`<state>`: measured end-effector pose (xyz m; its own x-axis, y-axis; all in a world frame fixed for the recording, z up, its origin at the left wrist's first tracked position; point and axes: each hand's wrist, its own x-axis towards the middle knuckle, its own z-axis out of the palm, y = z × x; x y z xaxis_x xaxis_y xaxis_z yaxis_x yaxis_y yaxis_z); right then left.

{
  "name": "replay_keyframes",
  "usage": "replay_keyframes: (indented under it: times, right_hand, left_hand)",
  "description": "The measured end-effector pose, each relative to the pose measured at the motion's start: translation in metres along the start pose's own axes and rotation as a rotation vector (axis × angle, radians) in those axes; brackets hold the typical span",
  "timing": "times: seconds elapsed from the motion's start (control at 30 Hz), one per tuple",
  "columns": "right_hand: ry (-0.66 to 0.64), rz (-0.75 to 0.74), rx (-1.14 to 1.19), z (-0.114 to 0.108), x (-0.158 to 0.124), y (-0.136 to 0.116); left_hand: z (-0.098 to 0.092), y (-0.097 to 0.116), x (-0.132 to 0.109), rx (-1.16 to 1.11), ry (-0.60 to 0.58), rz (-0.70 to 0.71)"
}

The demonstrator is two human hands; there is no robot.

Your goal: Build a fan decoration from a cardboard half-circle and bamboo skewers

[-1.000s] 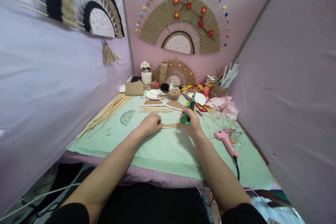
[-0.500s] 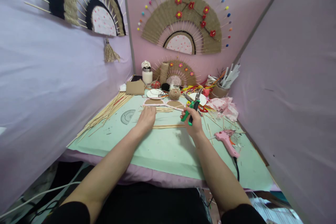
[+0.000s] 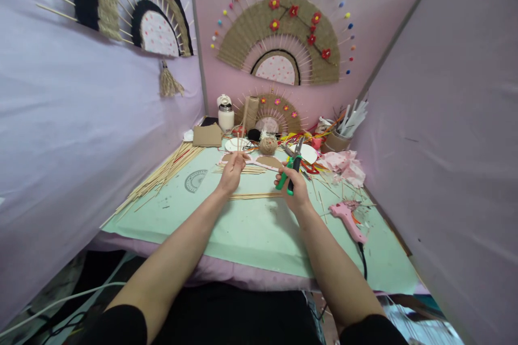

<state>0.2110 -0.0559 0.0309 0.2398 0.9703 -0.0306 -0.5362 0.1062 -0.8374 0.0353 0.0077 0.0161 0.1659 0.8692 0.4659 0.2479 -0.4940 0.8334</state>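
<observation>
My left hand [image 3: 232,173] is closed on thin wooden sticks [image 3: 242,143] that point upward from the fingers; how many I cannot make out. In my right hand [image 3: 297,188] are pruning shears [image 3: 297,164] with green and black handles, jaws up and parted. Behind both hands lie brown half-round card pieces [image 3: 268,161] with pale pink edging. Short sticks [image 3: 250,170] rest in a row beside my left hand, and longer sticks [image 3: 254,195] lie across the green table cover [image 3: 243,232] nearer to me.
A pink glue gun [image 3: 348,221] with a black cord lies at right. Long sticks [image 3: 162,175] and a protractor [image 3: 196,180] are at left. Behind stand a white bottle [image 3: 226,117], a twine ball [image 3: 268,145] and a pot of glue sticks [image 3: 338,141]. Fans [image 3: 279,38] hang on the walls.
My left hand has risen from the short sticks and moved slightly right, now with sticks upright in it. The shears in my right hand have shifted slightly left and turned more upright.
</observation>
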Motion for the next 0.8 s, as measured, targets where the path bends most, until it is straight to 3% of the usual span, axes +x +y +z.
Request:
replay_keyframes:
  times: [0.1,0.23,0.33,0.47,0.8]
  right_hand:
    - [-0.021,0.010,0.032,0.000,0.000,0.001]
    - [-0.030,0.011,0.043,-0.001,-0.001,0.002]
    - [-0.034,0.015,0.042,-0.001,-0.002,0.001]
    - [-0.038,0.026,0.033,0.000,-0.003,0.001]
    - [-0.024,0.032,0.015,0.002,-0.004,0.002]
  left_hand:
    - [0.002,-0.012,-0.001,-0.352,-0.030,-0.065]
    - [0.000,-0.015,-0.001,-0.512,0.007,-0.156]
    - [0.000,-0.014,-0.001,-0.553,0.039,-0.211]
    - [0.001,-0.014,-0.002,-0.541,0.050,-0.185]
    - [-0.001,-0.012,-0.007,-0.589,-0.035,-0.245]
